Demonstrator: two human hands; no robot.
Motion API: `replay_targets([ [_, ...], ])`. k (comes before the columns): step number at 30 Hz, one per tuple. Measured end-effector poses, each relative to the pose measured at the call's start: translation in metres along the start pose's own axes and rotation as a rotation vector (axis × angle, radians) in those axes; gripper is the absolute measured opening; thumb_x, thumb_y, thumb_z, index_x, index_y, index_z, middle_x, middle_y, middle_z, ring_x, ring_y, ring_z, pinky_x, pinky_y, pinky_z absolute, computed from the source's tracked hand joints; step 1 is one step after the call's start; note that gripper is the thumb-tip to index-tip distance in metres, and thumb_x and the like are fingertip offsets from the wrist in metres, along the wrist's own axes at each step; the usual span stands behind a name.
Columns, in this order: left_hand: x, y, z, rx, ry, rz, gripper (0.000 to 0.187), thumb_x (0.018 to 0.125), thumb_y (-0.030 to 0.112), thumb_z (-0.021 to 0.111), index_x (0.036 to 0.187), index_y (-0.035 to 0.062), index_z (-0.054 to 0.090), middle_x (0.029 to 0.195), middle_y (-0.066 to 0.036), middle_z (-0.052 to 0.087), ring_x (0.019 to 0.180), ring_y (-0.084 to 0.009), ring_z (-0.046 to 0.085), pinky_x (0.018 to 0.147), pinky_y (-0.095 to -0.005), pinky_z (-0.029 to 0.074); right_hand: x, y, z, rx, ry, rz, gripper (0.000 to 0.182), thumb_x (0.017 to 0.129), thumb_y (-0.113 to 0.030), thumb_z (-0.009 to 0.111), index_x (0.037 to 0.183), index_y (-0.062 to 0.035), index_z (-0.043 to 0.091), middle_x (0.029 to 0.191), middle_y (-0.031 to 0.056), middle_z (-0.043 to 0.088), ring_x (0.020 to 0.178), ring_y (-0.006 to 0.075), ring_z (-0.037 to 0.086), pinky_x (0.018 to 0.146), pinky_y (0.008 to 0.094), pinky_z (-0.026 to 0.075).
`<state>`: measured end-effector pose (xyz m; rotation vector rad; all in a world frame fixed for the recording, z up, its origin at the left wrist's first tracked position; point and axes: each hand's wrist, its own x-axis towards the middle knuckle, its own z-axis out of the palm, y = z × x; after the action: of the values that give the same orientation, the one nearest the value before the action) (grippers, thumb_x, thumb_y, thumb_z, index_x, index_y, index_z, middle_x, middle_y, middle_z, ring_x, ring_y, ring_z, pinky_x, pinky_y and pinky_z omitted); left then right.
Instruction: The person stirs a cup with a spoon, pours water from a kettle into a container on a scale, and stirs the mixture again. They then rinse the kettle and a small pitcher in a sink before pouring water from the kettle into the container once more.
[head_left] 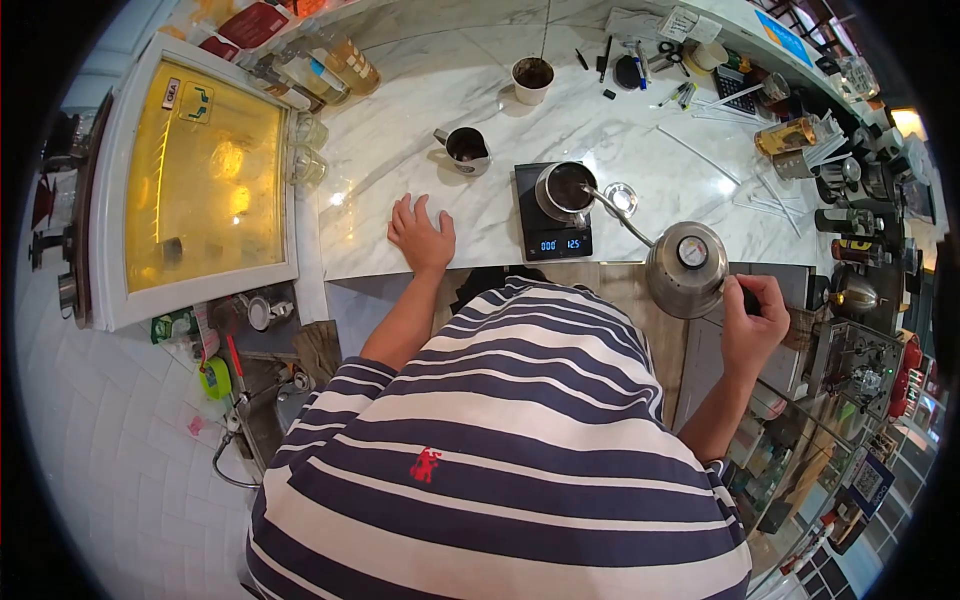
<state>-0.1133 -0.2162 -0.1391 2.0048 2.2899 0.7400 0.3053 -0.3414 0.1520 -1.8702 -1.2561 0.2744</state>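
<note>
Right hand point(752, 318) is gripping the kettle point(686, 268) handle, fingers curled tight round it, holding it just off the worktop point(420, 90) edge with the spout reaching over the dripper point(565, 190). That's sitting on the scale point(553, 212), right at the near edge. Left hand point(421, 235) is lying flat, fingers spread, by the edge too. Jug point(465, 150) and cup point(532, 79) are standing further back, plenty of bare marble around them.

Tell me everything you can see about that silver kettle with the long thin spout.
The kettle looks like brushed steel, rounded, with a round dial gauge on its lid. The right hand grips its handle and holds it off the counter edge. Its slim curved spout reaches left to the metal dripper on the black scale, which shows lit digits.
</note>
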Motion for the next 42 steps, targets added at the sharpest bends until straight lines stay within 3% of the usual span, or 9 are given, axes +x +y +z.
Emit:
replay_targets([
  [11,0.000,-0.002,0.002,0.007,0.026,0.017,0.050,0.088,0.031,0.071,0.133,0.0119,0.062,0.149,-0.016,0.052,0.145,-0.0366,0.041,0.118,-0.0591,0.026,-0.005,0.013,-0.005,0.044,0.007,0.083,0.007,0.088,-0.001,0.075,0.092,0.0017,0.070,0.085,0.0011,0.072,0.081,0.0066,0.063,0.079,0.0229,0.050],
  [20,0.000,-0.002,0.003,0.006,0.021,0.011,0.049,0.089,0.031,0.071,0.133,0.0118,0.063,0.149,-0.016,0.051,0.145,-0.0364,0.041,0.118,-0.0597,0.026,-0.007,0.016,0.012,0.186,0.091,0.094,0.020,0.087,0.004,0.076,0.104,-0.0009,0.066,0.090,-0.0015,0.066,0.073,0.0045,0.057,0.065,0.0207,0.043],
  [29,0.000,-0.004,0.005,0.008,0.000,0.010,0.053,0.088,0.033,0.073,0.135,0.0118,0.062,0.150,-0.016,0.050,0.146,-0.0371,0.040,0.117,-0.0612,0.026,-0.037,0.025,0.025,0.388,0.204,0.345,0.019,0.088,0.003,0.077,0.097,-0.0057,0.063,0.074,-0.0035,0.065,0.064,0.0011,0.051,0.057,0.0195,0.033],
  [38,-0.002,-0.012,-0.005,-0.070,-0.065,0.070,0.060,0.084,0.037,0.079,0.136,0.0145,0.062,0.154,-0.017,0.047,0.147,-0.0387,0.037,0.118,-0.0619,0.025,-0.080,-0.001,0.035,0.454,0.280,0.369,0.018,0.090,0.003,0.077,0.096,-0.0067,0.063,0.073,-0.0025,0.067,0.061,0.0002,0.051,0.055,0.0186,0.031],
  [42,0.001,-0.044,-0.013,-0.214,-0.129,0.154,0.058,0.083,0.036,0.081,0.135,0.0163,0.064,0.152,-0.015,0.049,0.147,-0.0375,0.038,0.116,-0.0595,0.028,-0.102,-0.023,0.047,0.492,0.277,0.355,0.018,0.090,0.002,0.077,0.096,-0.0063,0.063,0.074,-0.0025,0.067,0.062,0.0001,0.051,0.055,0.0183,0.032],
])
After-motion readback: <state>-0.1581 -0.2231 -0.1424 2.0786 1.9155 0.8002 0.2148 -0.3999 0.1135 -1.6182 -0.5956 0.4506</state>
